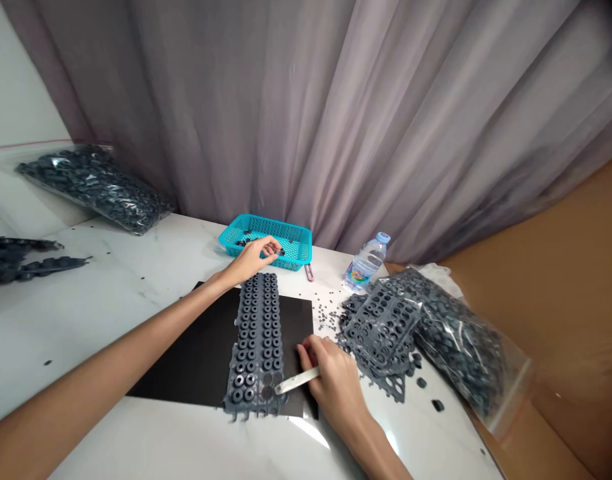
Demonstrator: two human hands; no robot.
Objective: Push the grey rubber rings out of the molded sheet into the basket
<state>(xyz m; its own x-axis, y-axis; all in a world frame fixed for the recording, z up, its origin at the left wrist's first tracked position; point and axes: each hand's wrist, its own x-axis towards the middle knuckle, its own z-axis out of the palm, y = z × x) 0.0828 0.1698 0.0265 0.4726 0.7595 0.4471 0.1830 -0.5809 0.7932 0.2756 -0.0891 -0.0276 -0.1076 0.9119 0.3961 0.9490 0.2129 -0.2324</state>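
My left hand (261, 252) is over the front rim of a turquoise basket (306, 257), its fingers pinched around small dark rubber pieces (281, 253). More dark pieces lie in the basket. At the lower right, my right hand (331, 370) is closed on a white stick-like tool (299, 381); its tip points left over the near end of a dark grey rubber sheet (259, 320). Rows of round, ring-shaped parts fill most of this sheet. Several round holes near the tool's tip have no part in them. The sheet lies on a black mat (196, 353).
Right of the mat are perforated rubber sheets (381, 327), tiny scattered dark discs (327, 313), a water bottle (367, 261) and a bag of dark parts (461, 340). Another full bag (101, 187) lies back left. A pink-handled tool (310, 273) sits by the basket.
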